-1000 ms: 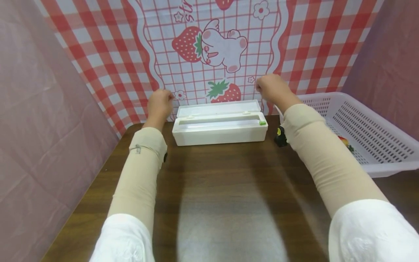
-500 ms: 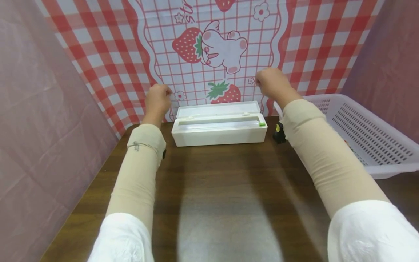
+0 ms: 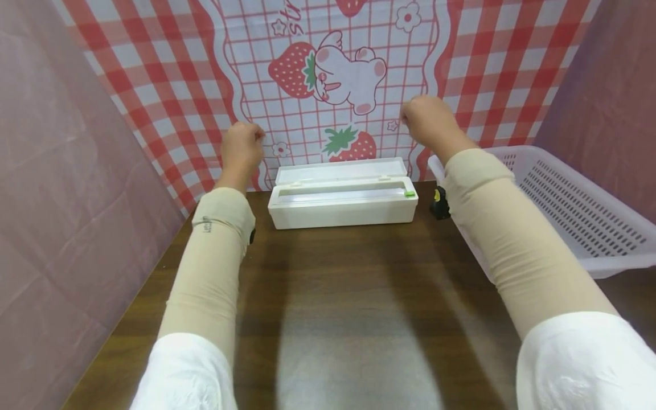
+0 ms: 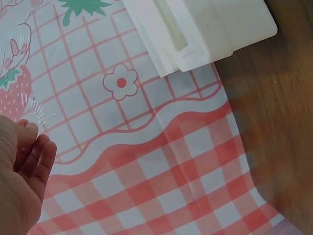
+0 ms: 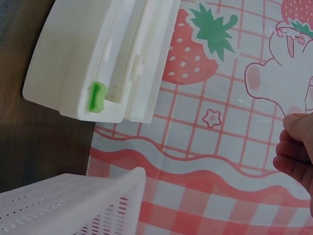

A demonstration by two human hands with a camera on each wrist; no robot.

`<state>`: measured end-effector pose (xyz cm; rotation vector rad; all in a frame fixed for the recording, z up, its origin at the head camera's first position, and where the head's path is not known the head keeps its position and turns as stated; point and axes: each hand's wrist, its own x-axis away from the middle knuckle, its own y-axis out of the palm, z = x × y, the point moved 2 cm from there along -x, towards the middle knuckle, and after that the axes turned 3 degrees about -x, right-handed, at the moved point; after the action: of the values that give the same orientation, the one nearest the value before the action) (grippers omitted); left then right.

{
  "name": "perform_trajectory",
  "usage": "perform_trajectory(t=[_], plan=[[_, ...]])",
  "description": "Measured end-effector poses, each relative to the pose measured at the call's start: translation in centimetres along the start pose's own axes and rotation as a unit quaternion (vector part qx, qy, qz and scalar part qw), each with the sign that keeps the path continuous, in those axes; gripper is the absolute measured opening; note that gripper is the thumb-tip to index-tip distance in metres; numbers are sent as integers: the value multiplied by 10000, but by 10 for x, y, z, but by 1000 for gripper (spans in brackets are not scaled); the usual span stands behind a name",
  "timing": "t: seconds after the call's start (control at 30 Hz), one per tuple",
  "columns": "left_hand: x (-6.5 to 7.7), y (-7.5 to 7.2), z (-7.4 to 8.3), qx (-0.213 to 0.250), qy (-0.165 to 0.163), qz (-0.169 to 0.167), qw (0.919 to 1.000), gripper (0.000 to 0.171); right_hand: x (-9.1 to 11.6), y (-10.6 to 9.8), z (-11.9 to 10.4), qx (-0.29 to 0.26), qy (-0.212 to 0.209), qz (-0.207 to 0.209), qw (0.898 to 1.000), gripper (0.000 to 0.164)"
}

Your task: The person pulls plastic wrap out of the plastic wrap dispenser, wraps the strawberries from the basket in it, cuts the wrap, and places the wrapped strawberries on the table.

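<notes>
A long white cling film box [image 3: 343, 215] stands at the back of the table, its lid [image 3: 340, 169] tipped back. At the right end of its slot is a green slide cutter [image 5: 97, 97]. My left hand [image 3: 240, 149] is raised above and left of the box, thumb and fingers pinching clear cling film [image 4: 35, 106] that shows as fine shiny creases. Higher on the right, my right hand [image 3: 430, 121] pinches with thumb against curled fingers; faint glints of the film show near it in the right wrist view. Most of the film is see-through against the patterned cloth.
A white perforated basket [image 3: 615, 263] stands on the right, partly behind my right forearm. Behind the box hangs a red-and-white checked cloth [image 3: 169, 85] with strawberries. Pink curtains [image 3: 46, 228] close off both sides of the brown table [image 3: 328, 273].
Both hands have risen steadily, the left also drifting slightly leftward. The box stays in place with its lid back.
</notes>
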<state>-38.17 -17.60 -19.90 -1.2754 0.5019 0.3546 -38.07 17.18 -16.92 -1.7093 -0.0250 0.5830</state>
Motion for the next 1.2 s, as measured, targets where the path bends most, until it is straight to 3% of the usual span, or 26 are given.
perform_trajectory(t=[0.2,0.5,0.93,1.2], plan=[[-1,-8,3,47,-126,-4,9999,22,0,-6,-1,-74,104,30,9999,20],[-4,-20,6,173,-370,178,9990,23,-4,-17,-3,171,-123,241,9995,18],[-7,-36,8,64,-272,254,9993,25,-7,-30,-7,270,43,167,9995,24],[-8,-42,12,68,-317,421,9986,25,-6,-38,-8,272,-57,483,9984,21]])
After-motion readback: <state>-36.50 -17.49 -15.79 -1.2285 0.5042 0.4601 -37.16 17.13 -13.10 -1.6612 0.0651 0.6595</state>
